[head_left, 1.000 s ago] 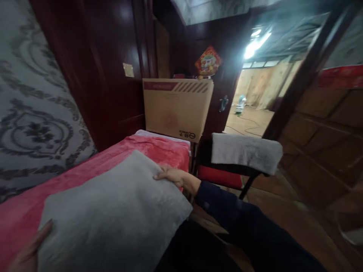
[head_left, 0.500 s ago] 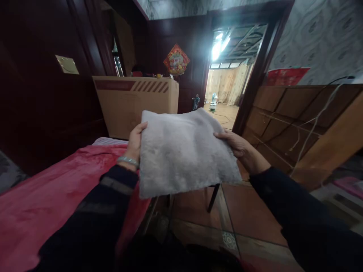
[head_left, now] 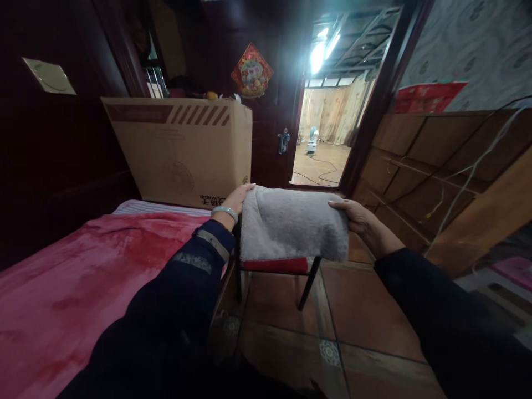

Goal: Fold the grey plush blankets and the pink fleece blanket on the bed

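Note:
A grey plush cloth [head_left: 295, 224], perhaps a cushion cover, is stretched between my two hands above a chair. My left hand [head_left: 238, 200], with a pale bangle on the wrist, grips its upper left corner. At the right edge my right hand [head_left: 353, 216] pinches it, thumb on top and fingers behind. Under the cloth shows the red seat of a dark-legged chair [head_left: 276, 266]; whether the cloth touches the seat I cannot tell. The rest of the chair is hidden.
On the left spreads a pink-red blanket [head_left: 103, 260], with a large cardboard box [head_left: 187, 149] behind it. A dark door [head_left: 270, 122] stands beside an open doorway, through which a fan [head_left: 311, 141] shows. Wooden panelling with hanging cables [head_left: 469, 166] lines the right side.
The grey cloth has moved lower and a little right, and now looks shorter from top to bottom. The red chair seat has come into view below it. Both hands keep their hold.

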A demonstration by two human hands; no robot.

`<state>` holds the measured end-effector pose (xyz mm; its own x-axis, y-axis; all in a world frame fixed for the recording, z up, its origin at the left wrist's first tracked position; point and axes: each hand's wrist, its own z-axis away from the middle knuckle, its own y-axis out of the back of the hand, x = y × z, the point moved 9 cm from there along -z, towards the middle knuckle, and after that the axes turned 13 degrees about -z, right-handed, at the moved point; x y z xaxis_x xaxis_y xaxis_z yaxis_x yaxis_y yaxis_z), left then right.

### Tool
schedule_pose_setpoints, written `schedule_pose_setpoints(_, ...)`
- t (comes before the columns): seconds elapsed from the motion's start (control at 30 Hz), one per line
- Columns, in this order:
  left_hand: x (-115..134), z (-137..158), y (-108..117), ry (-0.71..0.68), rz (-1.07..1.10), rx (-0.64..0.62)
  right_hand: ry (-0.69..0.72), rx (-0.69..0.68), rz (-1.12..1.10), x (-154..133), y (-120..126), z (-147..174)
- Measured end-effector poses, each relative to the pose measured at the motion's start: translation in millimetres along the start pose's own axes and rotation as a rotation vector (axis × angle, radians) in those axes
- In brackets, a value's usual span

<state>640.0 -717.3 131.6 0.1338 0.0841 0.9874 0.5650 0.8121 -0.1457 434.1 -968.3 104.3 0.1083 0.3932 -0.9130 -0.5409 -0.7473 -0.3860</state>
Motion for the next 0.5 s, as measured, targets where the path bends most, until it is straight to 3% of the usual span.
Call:
schedule_pose_setpoints(0.17,3,1,4,0.042,-0.073,0.036,0.015,-0.024,0.009,-1,8,-5)
schedule_pose_setpoints(0.5,19,2,16,-0.183,-0.557,0.266,0.27,0.13,-0.01,-24,31,-4)
